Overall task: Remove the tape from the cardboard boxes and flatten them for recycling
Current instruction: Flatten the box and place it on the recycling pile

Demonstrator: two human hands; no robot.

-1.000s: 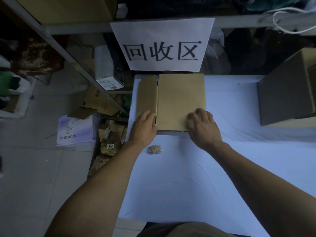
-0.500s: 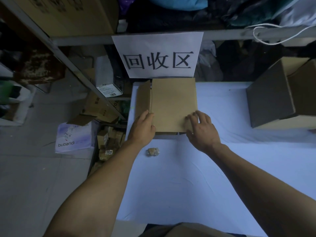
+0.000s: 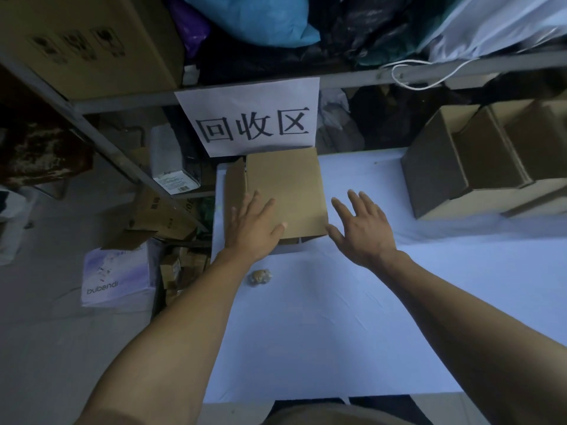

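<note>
Two hands — left hand (image 3: 256,230) flat on flattened box (image 3: 288,191), right hand (image 3: 363,230) spread beside it.

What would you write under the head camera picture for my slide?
Left hand rests flat on the flattened cardboard box below the paper sign; right hand spreads open beside it, tape ball nearby.

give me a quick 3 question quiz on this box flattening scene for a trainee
1. True or false: the left hand rests flat on the flattened box.
2. What does the right hand hold? A) tape B) nothing C) a knife
3. What small thing lies on the white table cover near the left wrist?

Key: 1 true. 2 B; its fingers are spread beside the box. 3 a crumpled tape ball.
</note>
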